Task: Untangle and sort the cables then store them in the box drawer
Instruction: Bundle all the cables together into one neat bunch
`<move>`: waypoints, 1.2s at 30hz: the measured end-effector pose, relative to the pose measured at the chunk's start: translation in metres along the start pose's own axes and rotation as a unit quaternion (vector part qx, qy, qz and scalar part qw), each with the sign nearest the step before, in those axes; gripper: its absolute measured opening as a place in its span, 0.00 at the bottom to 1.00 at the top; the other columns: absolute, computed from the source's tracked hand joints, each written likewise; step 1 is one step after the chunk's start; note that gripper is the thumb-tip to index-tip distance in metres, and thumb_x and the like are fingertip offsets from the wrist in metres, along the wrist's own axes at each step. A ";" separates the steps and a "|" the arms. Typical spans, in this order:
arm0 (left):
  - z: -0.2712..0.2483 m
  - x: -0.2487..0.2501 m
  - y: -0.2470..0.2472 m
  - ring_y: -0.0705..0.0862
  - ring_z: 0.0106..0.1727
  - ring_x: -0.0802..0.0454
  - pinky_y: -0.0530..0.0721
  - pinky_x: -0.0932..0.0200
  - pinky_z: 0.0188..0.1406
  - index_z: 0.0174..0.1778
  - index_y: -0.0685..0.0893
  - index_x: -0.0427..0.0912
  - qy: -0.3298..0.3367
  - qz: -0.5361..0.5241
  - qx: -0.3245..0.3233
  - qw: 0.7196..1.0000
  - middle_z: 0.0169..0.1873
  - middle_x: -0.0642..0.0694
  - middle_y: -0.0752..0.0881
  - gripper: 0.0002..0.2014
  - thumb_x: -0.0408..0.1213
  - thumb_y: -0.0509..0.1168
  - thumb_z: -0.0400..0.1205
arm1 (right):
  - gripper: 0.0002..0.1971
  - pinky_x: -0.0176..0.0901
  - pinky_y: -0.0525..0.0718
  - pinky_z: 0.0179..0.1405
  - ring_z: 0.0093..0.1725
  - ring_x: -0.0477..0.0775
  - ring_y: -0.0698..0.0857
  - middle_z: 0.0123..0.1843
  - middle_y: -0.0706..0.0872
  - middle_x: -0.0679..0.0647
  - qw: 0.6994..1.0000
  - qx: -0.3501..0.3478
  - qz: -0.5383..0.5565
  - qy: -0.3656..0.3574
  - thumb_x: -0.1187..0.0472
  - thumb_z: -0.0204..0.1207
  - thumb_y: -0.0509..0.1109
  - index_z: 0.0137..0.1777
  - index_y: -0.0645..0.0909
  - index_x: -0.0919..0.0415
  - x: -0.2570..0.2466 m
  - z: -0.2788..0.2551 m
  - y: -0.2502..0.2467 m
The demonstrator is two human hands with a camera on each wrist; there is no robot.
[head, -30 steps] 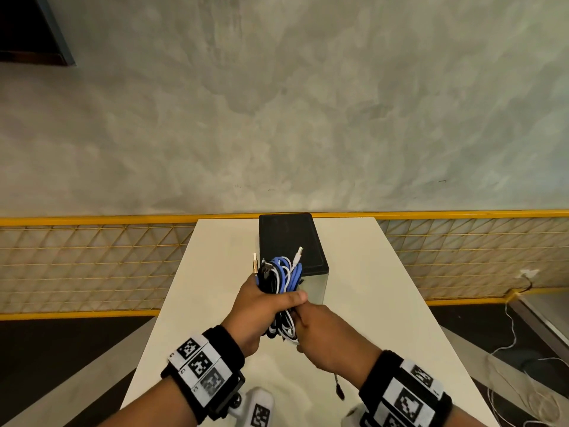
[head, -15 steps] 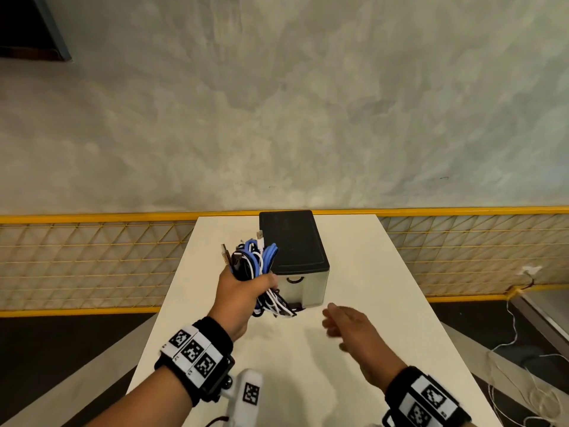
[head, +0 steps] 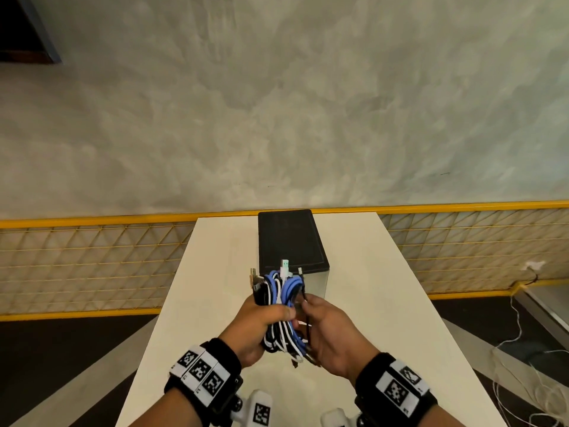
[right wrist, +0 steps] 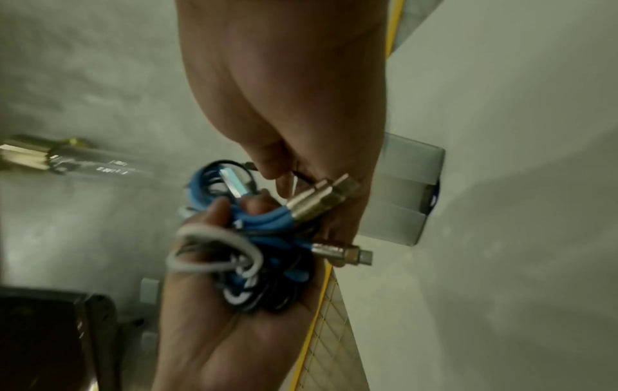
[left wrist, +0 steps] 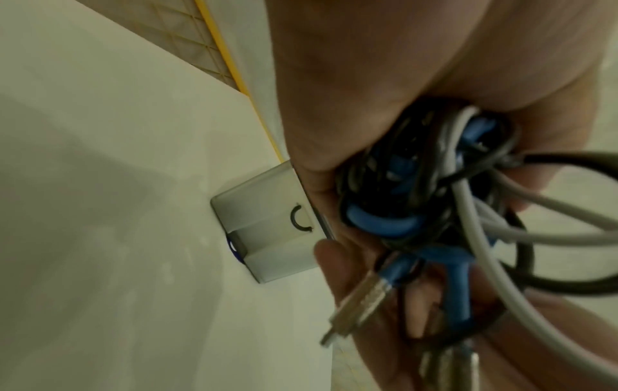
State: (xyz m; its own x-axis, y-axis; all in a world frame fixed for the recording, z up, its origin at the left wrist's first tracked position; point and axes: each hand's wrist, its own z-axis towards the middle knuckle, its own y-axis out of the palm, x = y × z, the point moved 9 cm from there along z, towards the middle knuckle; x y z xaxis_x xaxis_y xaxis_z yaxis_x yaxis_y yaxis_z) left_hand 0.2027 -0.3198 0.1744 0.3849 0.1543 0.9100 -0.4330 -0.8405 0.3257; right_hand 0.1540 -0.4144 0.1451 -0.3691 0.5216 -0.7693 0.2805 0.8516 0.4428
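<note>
A tangled bundle of blue, white and black cables (head: 281,303) is held above the white table (head: 369,303), just in front of the box. My left hand (head: 264,315) grips the bundle round its middle, and metal plugs stick out above and below the fist (left wrist: 361,304). My right hand (head: 308,306) touches the bundle's right side and pinches a thin black cable (head: 308,325) between thumb and finger (right wrist: 284,180). The drawer box (head: 289,241) has a black top and a pale front with a curved handle (left wrist: 297,217); its drawers look closed.
Something blue sticks out at the box's bottom edge (left wrist: 232,248). The narrow table drops off on both sides. A yellow mesh railing (head: 92,260) runs behind it, and loose white wires (head: 523,349) lie on the floor at the right.
My right hand, which hung open over the table to the right, has come back to the bundle and pinched a black cable. My left hand shifted the bundle rightward in front of the box.
</note>
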 end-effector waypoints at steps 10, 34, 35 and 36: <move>0.010 0.009 0.004 0.89 0.56 0.28 0.87 0.35 0.59 0.57 0.88 0.35 0.013 0.049 0.009 0.999 0.53 0.25 0.89 0.19 0.26 0.72 0.68 | 0.23 0.41 0.75 0.45 0.56 0.44 0.84 0.63 0.89 0.44 0.975 -0.032 -0.217 -0.026 0.29 0.78 0.51 0.67 0.77 0.30 -0.003 -0.012 0.025; -0.003 0.008 0.032 0.91 0.49 0.51 0.90 0.52 0.53 0.49 0.89 0.44 0.159 0.214 0.009 0.964 0.41 0.46 0.92 0.13 0.32 0.66 0.71 | 0.39 0.46 0.87 0.53 0.55 0.55 0.91 0.55 0.92 0.57 0.979 -0.017 -0.166 -0.121 0.61 0.48 0.85 0.64 0.80 0.57 -0.031 -0.006 0.009; -0.005 0.008 0.032 0.91 0.49 0.51 0.90 0.53 0.52 0.49 0.90 0.45 0.157 0.210 0.017 0.965 0.41 0.46 0.92 0.12 0.32 0.66 0.72 | 0.38 0.47 0.87 0.53 0.55 0.56 0.91 0.54 0.92 0.57 0.978 -0.017 -0.168 -0.120 0.62 0.49 0.86 0.63 0.80 0.57 -0.030 -0.005 0.009; -0.007 0.006 0.033 0.91 0.46 0.53 0.89 0.55 0.49 0.47 0.90 0.46 0.150 0.207 0.024 0.966 0.39 0.47 0.92 0.12 0.33 0.65 0.72 | 0.38 0.49 0.87 0.54 0.55 0.56 0.91 0.54 0.92 0.57 0.978 -0.016 -0.170 -0.119 0.62 0.49 0.86 0.63 0.80 0.56 -0.029 -0.005 0.008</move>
State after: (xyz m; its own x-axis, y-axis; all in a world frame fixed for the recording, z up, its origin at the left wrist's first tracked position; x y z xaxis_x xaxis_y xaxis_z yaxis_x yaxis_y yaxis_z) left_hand 0.1854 -0.3428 0.1920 -0.0702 -0.0623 0.9956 -0.4579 -0.8847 -0.0876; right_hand 0.1632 -0.4222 0.1734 -0.2188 0.1847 -0.9581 0.1488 0.9767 0.1543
